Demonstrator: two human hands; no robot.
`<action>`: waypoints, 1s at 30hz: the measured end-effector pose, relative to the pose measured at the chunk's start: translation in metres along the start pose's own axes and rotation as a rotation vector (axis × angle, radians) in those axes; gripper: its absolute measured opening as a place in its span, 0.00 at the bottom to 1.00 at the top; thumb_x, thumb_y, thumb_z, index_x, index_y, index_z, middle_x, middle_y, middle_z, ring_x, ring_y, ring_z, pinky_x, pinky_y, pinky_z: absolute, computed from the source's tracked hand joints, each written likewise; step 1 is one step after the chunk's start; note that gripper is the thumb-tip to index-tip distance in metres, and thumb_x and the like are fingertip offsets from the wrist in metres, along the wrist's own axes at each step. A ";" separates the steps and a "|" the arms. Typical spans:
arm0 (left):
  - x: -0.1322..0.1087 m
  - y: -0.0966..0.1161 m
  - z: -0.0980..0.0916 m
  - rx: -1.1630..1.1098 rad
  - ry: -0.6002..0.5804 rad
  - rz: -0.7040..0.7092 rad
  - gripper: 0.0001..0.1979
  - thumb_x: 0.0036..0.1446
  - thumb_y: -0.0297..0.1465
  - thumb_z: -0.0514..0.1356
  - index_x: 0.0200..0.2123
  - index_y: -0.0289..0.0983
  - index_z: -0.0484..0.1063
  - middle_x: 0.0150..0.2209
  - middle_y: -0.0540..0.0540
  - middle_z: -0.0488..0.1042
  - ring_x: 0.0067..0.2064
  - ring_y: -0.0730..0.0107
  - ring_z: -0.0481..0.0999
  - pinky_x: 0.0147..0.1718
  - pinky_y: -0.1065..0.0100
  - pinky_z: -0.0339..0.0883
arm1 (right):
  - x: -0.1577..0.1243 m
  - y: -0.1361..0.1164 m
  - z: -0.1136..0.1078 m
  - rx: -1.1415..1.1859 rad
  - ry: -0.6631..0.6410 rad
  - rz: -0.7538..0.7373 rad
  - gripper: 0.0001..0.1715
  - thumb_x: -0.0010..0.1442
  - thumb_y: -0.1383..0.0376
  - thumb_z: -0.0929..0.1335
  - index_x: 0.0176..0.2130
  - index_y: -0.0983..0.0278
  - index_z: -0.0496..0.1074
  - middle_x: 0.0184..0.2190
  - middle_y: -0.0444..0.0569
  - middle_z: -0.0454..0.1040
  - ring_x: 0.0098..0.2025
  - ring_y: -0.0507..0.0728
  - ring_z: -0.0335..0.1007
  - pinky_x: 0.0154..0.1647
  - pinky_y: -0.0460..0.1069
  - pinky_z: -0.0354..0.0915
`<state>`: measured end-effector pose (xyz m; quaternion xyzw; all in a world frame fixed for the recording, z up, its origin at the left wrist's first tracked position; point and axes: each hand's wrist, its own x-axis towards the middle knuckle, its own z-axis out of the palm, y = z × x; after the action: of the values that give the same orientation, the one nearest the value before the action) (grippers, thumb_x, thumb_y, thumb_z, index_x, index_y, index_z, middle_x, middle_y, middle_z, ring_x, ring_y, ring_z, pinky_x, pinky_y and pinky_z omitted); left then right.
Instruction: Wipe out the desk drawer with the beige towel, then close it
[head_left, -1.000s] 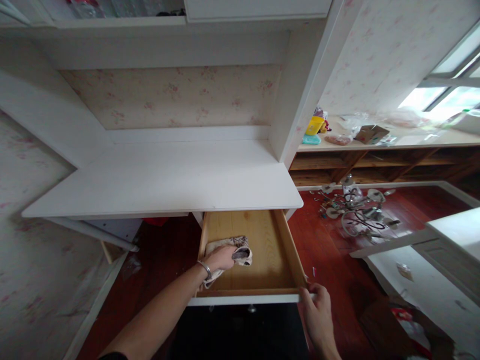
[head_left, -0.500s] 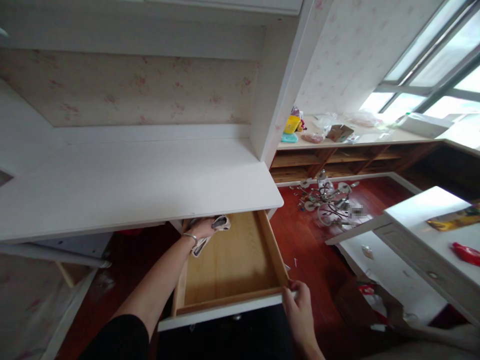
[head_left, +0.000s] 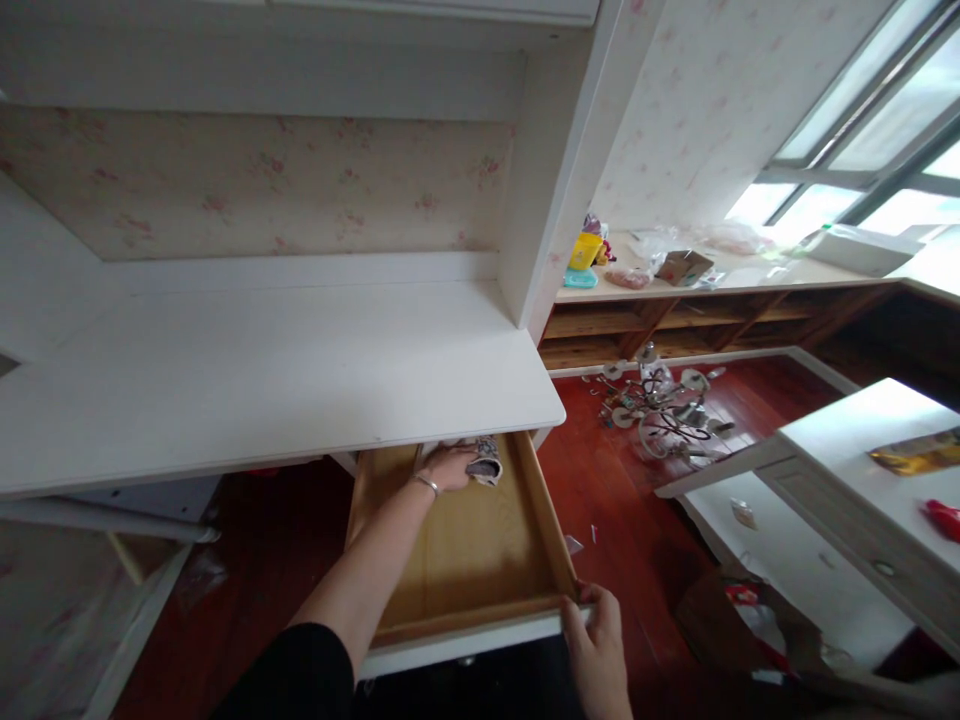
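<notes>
Below the white desk point(head_left: 300, 370) a wooden drawer point(head_left: 465, 560) is pulled out, its bare inside facing up. My left hand point(head_left: 448, 466) is inside the drawer near its back, closed on a patterned cloth point(head_left: 487, 462) that lies against the drawer bottom. Part of the cloth is hidden under the hand. At the drawer's front right corner my right hand point(head_left: 598, 640) grips the rim, thumb on the white front and fingers over the side.
A dismantled chandelier point(head_left: 667, 410) lies on the red wood floor to the right. Nearer stands a white cabinet point(head_left: 840, 500) with a red item on top. A low shelf point(head_left: 637, 330) under the window carries a yellow basket point(head_left: 585, 250) and bags.
My left hand has slid the cloth from the drawer's left side to the right, toward the middle of the back. My right hand stays on the front corner.
</notes>
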<state>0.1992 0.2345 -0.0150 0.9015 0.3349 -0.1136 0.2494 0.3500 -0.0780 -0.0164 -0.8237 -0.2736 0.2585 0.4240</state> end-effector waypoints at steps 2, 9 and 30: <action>0.019 0.020 0.003 0.016 0.032 0.023 0.25 0.53 0.27 0.55 0.56 0.46 0.65 0.64 0.50 0.57 0.65 0.59 0.53 0.62 0.51 0.48 | 0.001 0.002 0.000 0.011 -0.008 -0.022 0.25 0.54 0.45 0.63 0.40 0.62 0.63 0.39 0.48 0.65 0.42 0.60 0.63 0.43 0.53 0.60; 0.056 0.053 -0.011 0.032 0.035 0.003 0.19 0.56 0.34 0.56 0.51 0.41 0.69 0.53 0.42 0.71 0.54 0.56 0.70 0.51 0.59 0.65 | 0.005 0.008 0.002 0.016 0.032 -0.086 0.22 0.55 0.47 0.63 0.39 0.62 0.65 0.38 0.49 0.66 0.42 0.60 0.63 0.46 0.54 0.59; -0.041 0.132 0.049 0.039 -0.364 0.067 0.18 0.41 0.34 0.58 0.38 0.39 0.77 0.40 0.39 0.78 0.41 0.48 0.77 0.33 0.59 0.73 | 0.005 0.003 0.000 0.038 0.026 -0.094 0.25 0.52 0.44 0.64 0.37 0.62 0.65 0.37 0.49 0.66 0.41 0.61 0.63 0.44 0.54 0.59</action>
<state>0.2531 0.1002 0.0076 0.8814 0.2519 -0.2729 0.2920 0.3542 -0.0761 -0.0200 -0.8051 -0.3011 0.2328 0.4549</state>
